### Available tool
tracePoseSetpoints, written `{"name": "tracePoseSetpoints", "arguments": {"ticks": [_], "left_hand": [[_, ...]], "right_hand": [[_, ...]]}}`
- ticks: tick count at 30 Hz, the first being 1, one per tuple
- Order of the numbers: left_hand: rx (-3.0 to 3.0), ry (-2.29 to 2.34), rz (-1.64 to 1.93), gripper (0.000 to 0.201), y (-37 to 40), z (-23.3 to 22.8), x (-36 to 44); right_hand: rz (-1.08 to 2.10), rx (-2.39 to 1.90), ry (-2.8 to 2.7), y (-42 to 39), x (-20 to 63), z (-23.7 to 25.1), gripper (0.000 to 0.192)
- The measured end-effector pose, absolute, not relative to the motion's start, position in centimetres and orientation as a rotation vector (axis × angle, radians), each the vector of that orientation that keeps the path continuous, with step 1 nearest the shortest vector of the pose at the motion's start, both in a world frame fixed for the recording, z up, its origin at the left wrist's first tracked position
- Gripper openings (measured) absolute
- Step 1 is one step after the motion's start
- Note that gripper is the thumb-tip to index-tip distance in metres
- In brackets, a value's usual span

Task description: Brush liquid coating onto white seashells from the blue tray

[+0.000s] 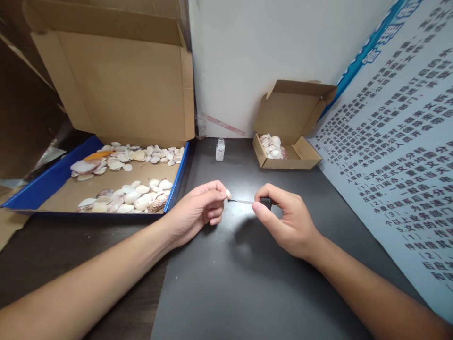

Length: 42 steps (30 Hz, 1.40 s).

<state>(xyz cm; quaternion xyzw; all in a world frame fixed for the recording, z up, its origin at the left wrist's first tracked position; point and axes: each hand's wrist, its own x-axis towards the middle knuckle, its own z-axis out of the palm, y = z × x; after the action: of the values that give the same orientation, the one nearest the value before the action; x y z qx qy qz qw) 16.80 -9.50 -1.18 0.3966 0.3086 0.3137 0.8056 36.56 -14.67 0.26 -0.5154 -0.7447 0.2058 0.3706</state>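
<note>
Here the brush [240, 201] lies level, tip leftward touching the shell [228, 193].

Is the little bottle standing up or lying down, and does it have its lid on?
The little bottle is standing up on the dark table. Its top looks open, with no cap showing, but it is too small to be sure.

Ahead of the fingers [216, 190] a small bottle [220, 149] stands on the desk [247, 283], with bare surface around it. Beyond the right fingers sits a small open box [288, 158]; left, the blue-edged shell tray [53, 182]. The wall poster [396, 156] probably blocks the right side.
</note>
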Motion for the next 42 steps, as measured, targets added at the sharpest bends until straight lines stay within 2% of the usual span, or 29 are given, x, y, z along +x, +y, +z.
{"name": "tracePoseSetpoints", "arguments": {"ticks": [31,42], "left_hand": [[0.881,0.648,0.688,0.013,-9.50,-1.41,16.64],[0.891,0.665,0.683,0.016,-9.48,-1.36,16.79]], "right_hand": [[0.579,-1.427,-1.988,-14.67,36.48,0.02,0.021],[0.505,-1.384,-1.919,-14.71,36.47,0.08,0.022]]}}
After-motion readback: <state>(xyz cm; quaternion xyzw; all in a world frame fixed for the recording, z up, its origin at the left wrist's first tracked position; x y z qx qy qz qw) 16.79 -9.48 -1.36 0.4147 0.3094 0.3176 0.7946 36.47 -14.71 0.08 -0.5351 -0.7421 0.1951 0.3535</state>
